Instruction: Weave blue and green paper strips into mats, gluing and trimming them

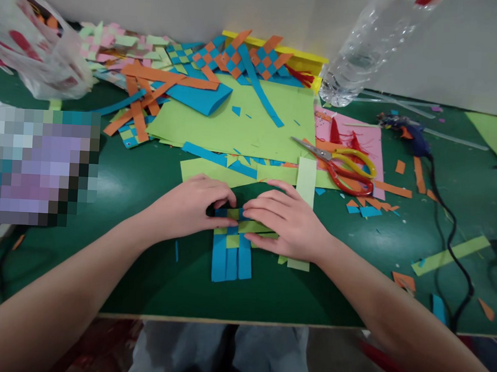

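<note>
Blue tails (pixel 231 264): nearest the table edge, loose — apparently left unwoven.
Woven patch (pixel 232 241): flat on the green table (pixel 192 297), between the hands; a small blue-and-green check is formed, seemingly only part done.
Left hand (pixel 193 202): thumb and fingers pinching its upper left corner.
Right hand (pixel 286 221): fingertips at its right edge — whether gripping, I cannot tell.
Green strips (pixel 256 227): run rightward, ends partly hidden beneath that palm.
Checked pieces (pixel 269 60): far back, overlapping, hard to count.

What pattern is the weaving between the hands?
The weaving has blue and green checks, in the head view.
</note>
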`<action>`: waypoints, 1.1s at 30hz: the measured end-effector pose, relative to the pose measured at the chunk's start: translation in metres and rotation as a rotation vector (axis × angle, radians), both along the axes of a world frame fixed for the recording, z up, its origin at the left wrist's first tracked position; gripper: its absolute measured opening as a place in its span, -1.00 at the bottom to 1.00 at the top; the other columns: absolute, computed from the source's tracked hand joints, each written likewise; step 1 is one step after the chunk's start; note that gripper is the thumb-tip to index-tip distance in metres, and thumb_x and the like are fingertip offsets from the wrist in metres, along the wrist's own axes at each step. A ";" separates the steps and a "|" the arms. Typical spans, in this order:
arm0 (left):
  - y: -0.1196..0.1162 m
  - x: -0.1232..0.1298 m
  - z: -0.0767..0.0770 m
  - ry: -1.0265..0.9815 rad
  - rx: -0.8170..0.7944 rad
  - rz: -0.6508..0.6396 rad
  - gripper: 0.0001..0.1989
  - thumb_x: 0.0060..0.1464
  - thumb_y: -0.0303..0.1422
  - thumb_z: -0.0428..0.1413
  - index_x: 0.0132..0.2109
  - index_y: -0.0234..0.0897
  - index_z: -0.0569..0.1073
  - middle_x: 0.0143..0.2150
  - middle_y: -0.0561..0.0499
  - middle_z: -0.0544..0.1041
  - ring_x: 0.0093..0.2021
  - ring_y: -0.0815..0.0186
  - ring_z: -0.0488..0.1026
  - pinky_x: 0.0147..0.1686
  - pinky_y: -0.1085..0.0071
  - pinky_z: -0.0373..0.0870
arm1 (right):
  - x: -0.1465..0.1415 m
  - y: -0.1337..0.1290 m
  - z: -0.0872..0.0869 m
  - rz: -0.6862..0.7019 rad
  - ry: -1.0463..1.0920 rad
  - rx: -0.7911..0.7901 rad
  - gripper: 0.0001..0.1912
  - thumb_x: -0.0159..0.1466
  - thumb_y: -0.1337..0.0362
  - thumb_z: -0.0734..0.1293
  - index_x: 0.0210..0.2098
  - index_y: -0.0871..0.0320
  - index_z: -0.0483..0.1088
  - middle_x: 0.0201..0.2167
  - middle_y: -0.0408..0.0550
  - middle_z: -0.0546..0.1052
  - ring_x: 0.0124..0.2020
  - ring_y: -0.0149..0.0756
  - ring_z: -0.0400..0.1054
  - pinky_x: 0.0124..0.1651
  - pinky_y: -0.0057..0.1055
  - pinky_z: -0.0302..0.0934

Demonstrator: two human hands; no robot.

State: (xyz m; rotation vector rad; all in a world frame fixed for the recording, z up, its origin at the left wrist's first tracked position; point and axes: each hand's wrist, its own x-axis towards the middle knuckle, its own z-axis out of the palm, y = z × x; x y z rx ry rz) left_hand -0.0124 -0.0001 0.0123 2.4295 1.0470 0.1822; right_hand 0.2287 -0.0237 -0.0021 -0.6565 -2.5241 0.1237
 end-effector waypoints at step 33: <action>0.002 0.001 -0.005 -0.032 0.102 -0.035 -0.76 0.20 -0.15 0.12 -0.25 -0.25 0.45 -0.47 0.12 0.33 -0.42 0.37 0.31 -0.25 0.35 0.20 | -0.001 0.002 -0.006 -0.024 -0.033 -0.020 -0.70 0.33 0.12 0.29 -0.07 0.18 0.47 -0.10 -0.04 0.61 -0.07 -0.22 0.42 0.27 -0.06 0.11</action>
